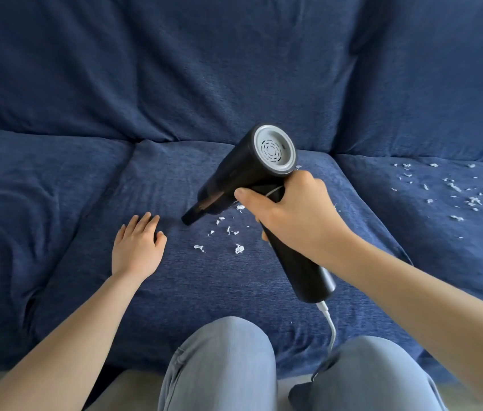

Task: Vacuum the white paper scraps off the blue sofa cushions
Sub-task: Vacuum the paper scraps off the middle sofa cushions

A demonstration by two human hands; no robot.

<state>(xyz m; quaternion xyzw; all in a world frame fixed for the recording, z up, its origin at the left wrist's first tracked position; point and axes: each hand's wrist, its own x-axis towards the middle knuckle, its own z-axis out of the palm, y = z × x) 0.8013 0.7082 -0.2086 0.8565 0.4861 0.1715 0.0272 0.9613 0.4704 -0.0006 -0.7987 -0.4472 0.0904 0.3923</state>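
The right hand [296, 215] wrapped the black vacuum [252, 173]; its nozzle tip sat just left of the paper scraps [228, 232]. The left hand [136, 244] lay flat, fingers spread, on the middle cushion [204, 292], bare fabric beyond.

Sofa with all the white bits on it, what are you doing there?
A person is vacuuming paper scraps off the sofa. Their right hand grips a black handheld vacuum, its nozzle pointed down at the middle cushion beside a small bunch of scraps. Their left hand rests flat on the same cushion. Many more scraps still lie on the right cushion.
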